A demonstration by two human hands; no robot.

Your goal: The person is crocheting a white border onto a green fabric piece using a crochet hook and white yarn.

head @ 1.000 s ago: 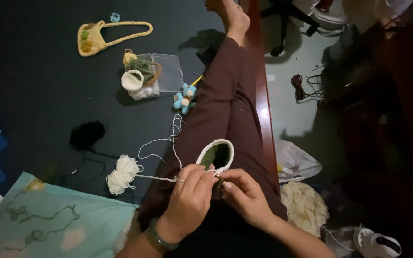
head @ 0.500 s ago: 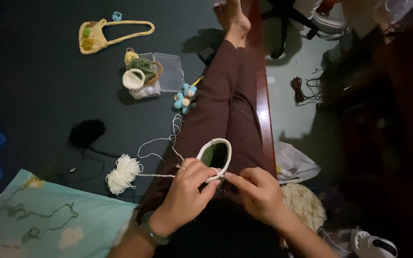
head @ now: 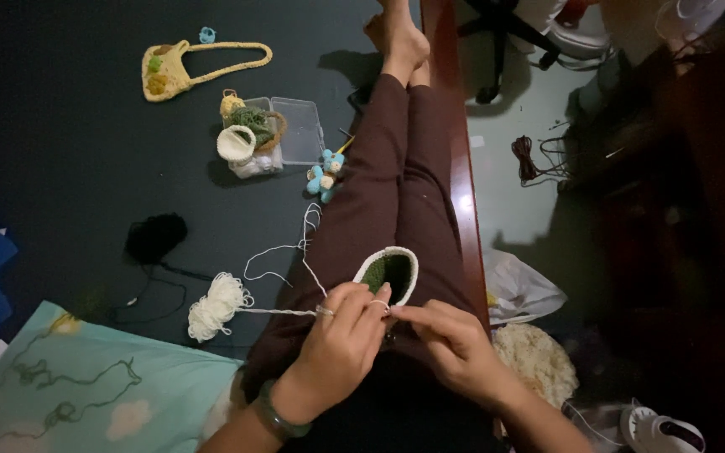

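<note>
My left hand (head: 339, 342) pinches the crochet piece (head: 388, 272) on my lap, white yarn (head: 216, 305) running over its fingers; my right hand (head: 455, 346) pinches shut at the piece's lower edge

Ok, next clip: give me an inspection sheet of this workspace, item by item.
Surface: dark bedspread; person seated, legs outstretched.
Job's things: green crochet piece with white rim on the lap; white yarn ball, strand running to the hands.
Clutter: yellow crochet bag, clear plastic box, blue crochet flowers, black yarn, teal pillow.
Grippers: left hand and right hand both pinch the piece's lower edge.
Cables: dark cord coiled on the floor.
Surroundings: chair base, dark wooden furniture.
</note>
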